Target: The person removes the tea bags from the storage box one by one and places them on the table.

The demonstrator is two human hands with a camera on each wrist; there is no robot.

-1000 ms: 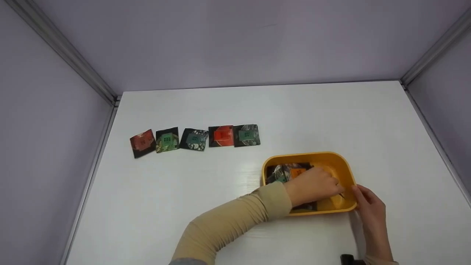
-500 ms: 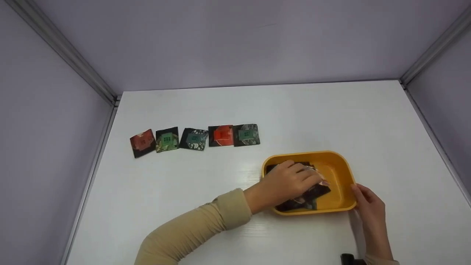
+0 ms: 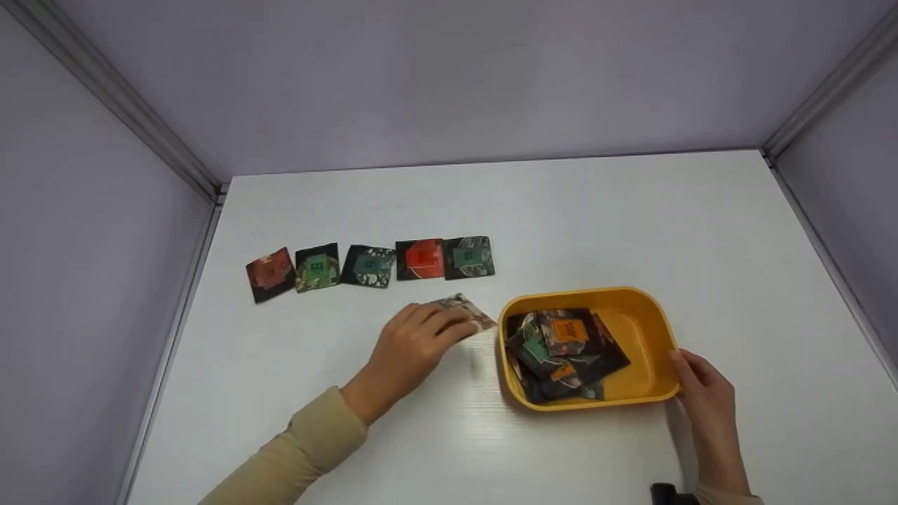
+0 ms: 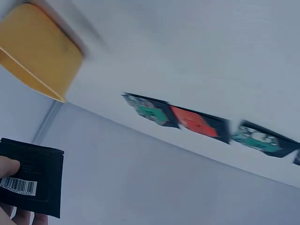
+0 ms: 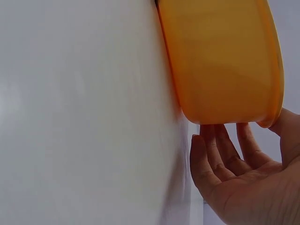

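Fingers point(image 3: 449, 319) of the left hand point(image 3: 401, 352) pinch a dark packet point(image 4: 43, 161), thumb on its barcode face, seemingly lifted off the worktop point(image 3: 631, 217). Just right of these fingers stands the yellow tub point(image 3: 635, 372), a loose pile of packets point(image 3: 567, 337) heaped inside at the end nearer them. At the opposite end the right hand point(image 3: 708, 396) holds the rim, thumb over the edge, other fingers against the outer wall. Beyond the left fingers, mostly leftward, lies a row of five packets point(image 3: 366, 266). The step in hand looks like a carry from tub to row; the next move would call for reaching forward, lowering the packet flat beside the row's right end and loosening the pinch.
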